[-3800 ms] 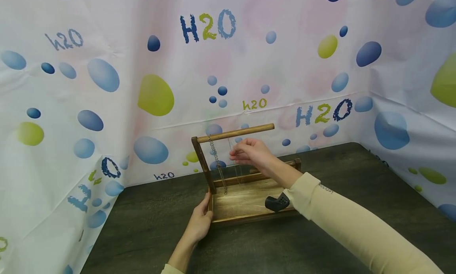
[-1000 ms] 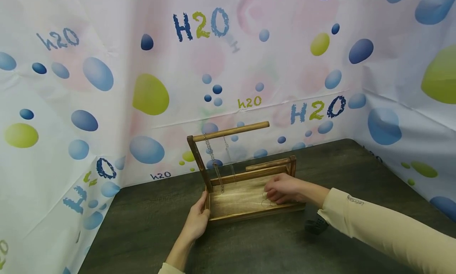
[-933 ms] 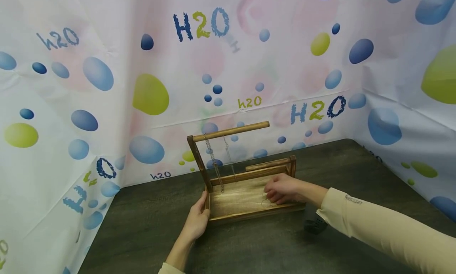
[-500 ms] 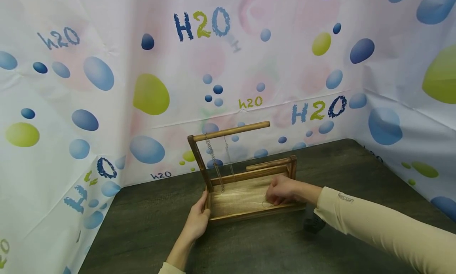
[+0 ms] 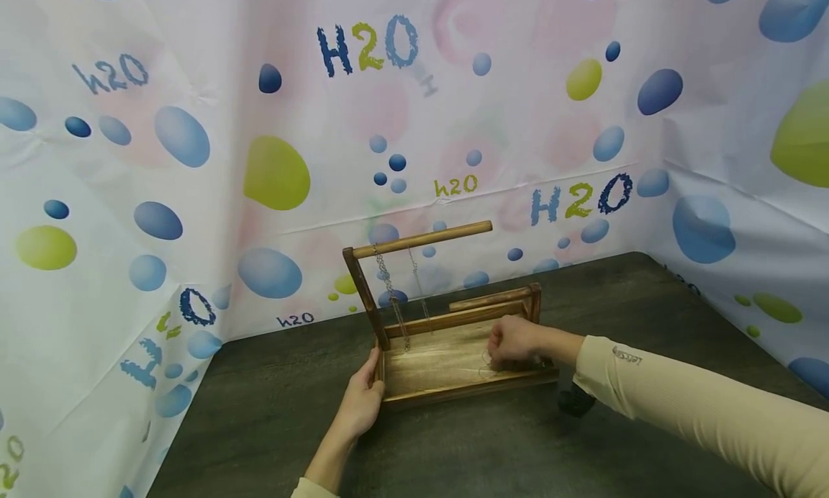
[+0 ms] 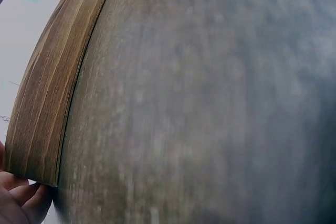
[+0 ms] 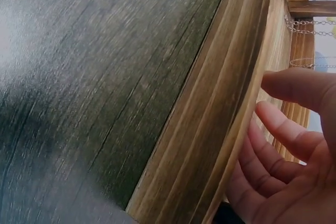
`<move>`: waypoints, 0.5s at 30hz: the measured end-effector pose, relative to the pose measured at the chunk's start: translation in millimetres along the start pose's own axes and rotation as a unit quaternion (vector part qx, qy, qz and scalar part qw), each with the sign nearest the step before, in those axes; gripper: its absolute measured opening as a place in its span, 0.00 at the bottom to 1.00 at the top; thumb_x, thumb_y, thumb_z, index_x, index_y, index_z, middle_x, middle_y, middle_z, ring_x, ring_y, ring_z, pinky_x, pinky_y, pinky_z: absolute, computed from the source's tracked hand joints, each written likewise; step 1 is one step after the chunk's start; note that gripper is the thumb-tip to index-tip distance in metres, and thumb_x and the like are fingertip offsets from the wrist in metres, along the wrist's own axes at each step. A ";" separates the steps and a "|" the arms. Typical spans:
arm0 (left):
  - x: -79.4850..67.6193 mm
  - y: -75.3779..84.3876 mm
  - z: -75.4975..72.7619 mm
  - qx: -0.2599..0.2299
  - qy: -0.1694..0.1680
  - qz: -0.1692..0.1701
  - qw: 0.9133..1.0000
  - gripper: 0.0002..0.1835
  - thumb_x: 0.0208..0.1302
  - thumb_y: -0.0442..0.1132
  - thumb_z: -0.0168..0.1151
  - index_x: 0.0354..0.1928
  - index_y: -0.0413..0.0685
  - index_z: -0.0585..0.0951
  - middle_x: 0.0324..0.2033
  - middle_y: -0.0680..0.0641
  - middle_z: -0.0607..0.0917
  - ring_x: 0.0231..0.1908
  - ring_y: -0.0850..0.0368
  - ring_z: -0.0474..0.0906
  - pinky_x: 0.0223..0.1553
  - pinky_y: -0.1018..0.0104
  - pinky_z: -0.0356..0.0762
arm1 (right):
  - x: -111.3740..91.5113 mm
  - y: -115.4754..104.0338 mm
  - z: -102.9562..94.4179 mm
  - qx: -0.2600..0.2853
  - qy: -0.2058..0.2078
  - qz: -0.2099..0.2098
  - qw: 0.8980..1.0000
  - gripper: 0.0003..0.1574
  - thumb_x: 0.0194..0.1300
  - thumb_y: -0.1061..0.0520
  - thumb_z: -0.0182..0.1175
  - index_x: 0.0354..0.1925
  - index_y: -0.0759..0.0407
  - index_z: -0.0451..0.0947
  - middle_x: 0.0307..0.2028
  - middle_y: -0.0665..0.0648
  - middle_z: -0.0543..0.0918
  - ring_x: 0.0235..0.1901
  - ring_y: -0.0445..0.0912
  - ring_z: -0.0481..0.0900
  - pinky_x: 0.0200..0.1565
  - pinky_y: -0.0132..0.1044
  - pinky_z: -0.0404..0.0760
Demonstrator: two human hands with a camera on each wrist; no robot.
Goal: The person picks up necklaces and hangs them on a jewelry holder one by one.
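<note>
A wooden jewelry stand [image 5: 440, 391] has a shallow tray, a tall left post with an upper bar [image 5: 427, 240], and a lower bar at right. My left hand [image 5: 360, 403] grips the tray's left end. Silver chains [image 5: 392, 296] hang near the post, with a finer chain [image 5: 417, 282] to their right. My right hand [image 5: 514, 342] reaches into the tray's right part, fingers curled, beside a thin loop of chain [image 5: 484, 373]. In the right wrist view, thumb and index finger stand slightly apart behind the tray wall; whether they touch the loop is hidden.
The dark wood-grain table [image 5: 453, 455] carries the stand. A lower wooden bar [image 5: 488, 299] extends along the tray's back from a short right post [image 5: 534, 304]. Behind hangs a white patterned sheet [image 5: 414, 109]. A black object [image 5: 575, 401] sits under the right wrist.
Several seconds ago my right hand was at the finer chain below the upper bar; it came down into the tray. Over the last second its fingers shifted slightly. The left hand stayed put.
</note>
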State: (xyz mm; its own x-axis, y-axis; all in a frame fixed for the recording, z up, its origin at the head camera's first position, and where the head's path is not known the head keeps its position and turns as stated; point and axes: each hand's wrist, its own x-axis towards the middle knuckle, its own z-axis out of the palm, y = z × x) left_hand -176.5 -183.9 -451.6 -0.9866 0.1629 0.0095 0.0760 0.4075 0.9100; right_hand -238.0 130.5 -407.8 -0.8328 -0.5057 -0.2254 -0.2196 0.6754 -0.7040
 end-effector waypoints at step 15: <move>0.6 -1.0 0.3 0.000 -0.005 0.002 1.000 0.36 0.66 0.20 0.40 0.77 0.28 0.48 0.76 0.29 0.45 0.75 0.34 0.39 0.71 0.38 0.44 | -2.9 1.9 4.7 -0.009 -0.012 0.010 1.000 0.04 0.54 0.70 0.67 0.29 0.64 0.83 0.26 0.51 0.80 0.26 0.41 0.76 0.29 0.32 0.76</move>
State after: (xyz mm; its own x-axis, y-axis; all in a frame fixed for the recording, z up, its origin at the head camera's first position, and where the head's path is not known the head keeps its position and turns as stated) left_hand -177.1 -183.9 -452.6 -0.9847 0.1740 0.0092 0.0804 0.4068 0.9100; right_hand -233.6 130.7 -411.6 -0.8247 -0.5048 -0.2550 -0.2129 0.6948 -0.6870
